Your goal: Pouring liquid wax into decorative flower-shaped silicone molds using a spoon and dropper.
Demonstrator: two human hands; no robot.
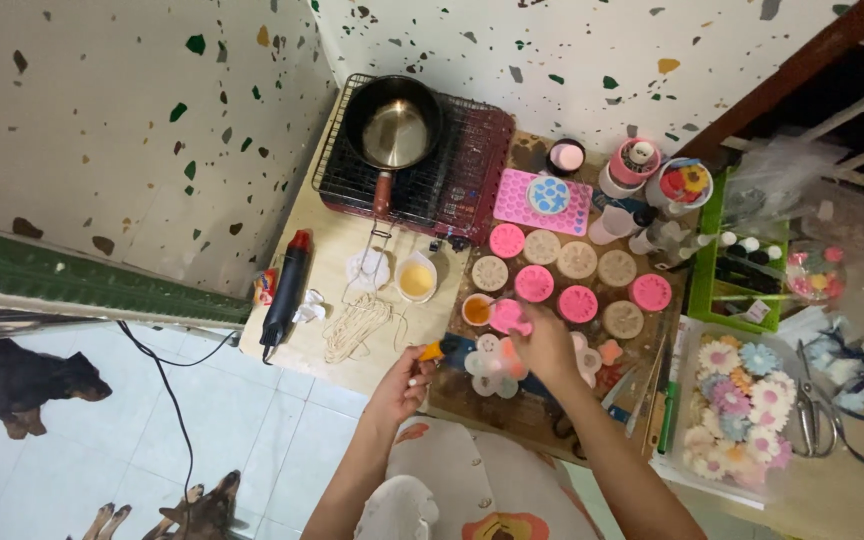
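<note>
A pink round mould (508, 316) is held tilted above the board; an orange-tipped tool (436, 349) lies level beside it.

Both arms are bare right up from the fingers, no sleeves, no rings or watch that I can spot. Below the left hand (404, 385) and right hand (544, 345), there's a pale garment with orange floral print.
</note>
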